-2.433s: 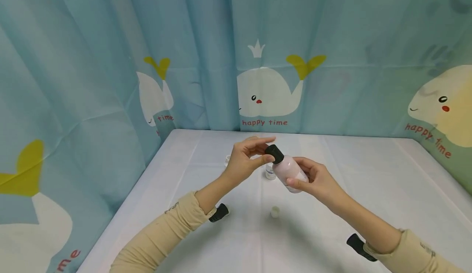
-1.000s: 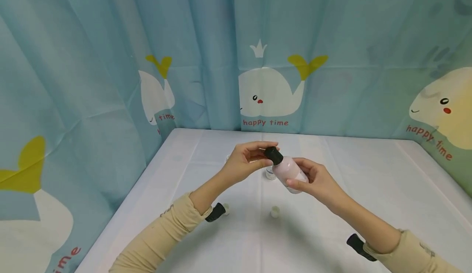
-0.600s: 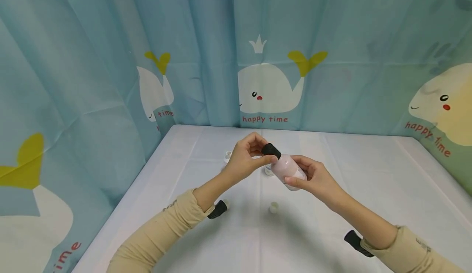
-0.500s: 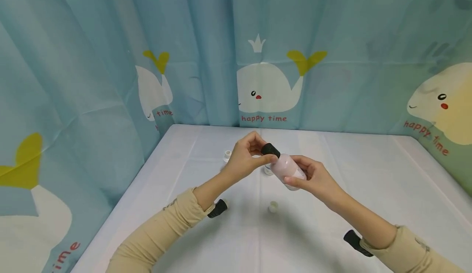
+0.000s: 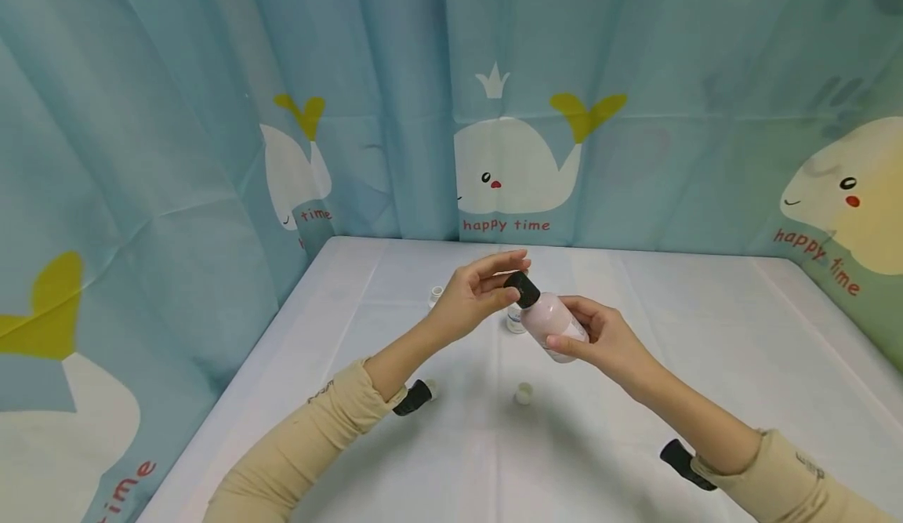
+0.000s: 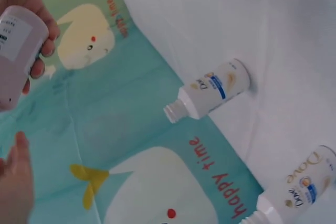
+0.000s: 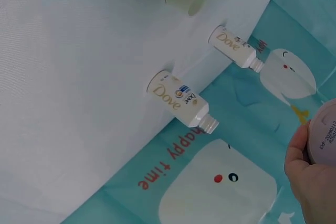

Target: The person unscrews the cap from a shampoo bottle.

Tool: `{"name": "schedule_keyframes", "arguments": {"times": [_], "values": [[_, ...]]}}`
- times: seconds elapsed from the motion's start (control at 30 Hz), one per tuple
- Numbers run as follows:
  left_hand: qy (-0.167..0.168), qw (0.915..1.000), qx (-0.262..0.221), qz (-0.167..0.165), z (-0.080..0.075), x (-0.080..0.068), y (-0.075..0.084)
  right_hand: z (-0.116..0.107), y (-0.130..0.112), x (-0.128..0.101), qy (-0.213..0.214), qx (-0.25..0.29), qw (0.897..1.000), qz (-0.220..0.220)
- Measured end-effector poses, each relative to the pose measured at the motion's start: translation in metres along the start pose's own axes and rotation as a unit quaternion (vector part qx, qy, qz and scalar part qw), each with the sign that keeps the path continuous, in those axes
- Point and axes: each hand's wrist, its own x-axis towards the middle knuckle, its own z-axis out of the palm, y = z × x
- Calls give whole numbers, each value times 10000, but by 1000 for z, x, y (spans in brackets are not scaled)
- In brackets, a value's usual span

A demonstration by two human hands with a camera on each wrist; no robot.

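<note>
Above the table my right hand [image 5: 621, 343] grips a pink bottle [image 5: 550, 323], tilted with its black cap [image 5: 523, 289] up and to the left. The fingers of my left hand [image 5: 466, 303] reach out over the cap, with the thumb against its near side. In the left wrist view the pink bottle [image 6: 21, 56] shows a label, and the fingers of the left hand stand extended below it. The right wrist view shows the base of the bottle [image 7: 324, 135] with printed date text, held by the right fingers.
Two uncapped white Dove bottles [image 7: 181, 98] stand on the white table [image 5: 705, 335] behind the hands. Nearer lie two small whitish caps [image 5: 524, 394]. A whale-print blue curtain [image 5: 395, 99] hangs along the table's back and left. Black devices [image 5: 412, 397] sit at both wrists.
Half a second ago the left fingers were curled around the black cap; now they have straightened and loosened from it. The right hand keeps its grip on the pink bottle almost in place.
</note>
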Motion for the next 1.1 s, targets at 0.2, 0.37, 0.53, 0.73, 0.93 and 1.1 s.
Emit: {"name": "schedule_keyframes", "arguments": {"times": [0.2,0.37,0.53,0.73,0.93,1.1], "values": [[-751,9964,-291,271,-4,0,-3,-1,0,-1,30,42,10000,64],[-928,9943,-311,417,-2,1,-4,-1,1,-2,-2,123,9999,22],[-519,9980,-284,203,3,0,-2,0,3,-3,20,133,9999,74],[145,9999,-83,38,10,-1,-2,0,2,-5,25,44,9998,176],[665,9971,345,-112,15,0,-3,0,2,-5,28,36,9998,168],[991,9924,578,-441,18,1,-2,1,1,-3,18,2,9999,146]]}}
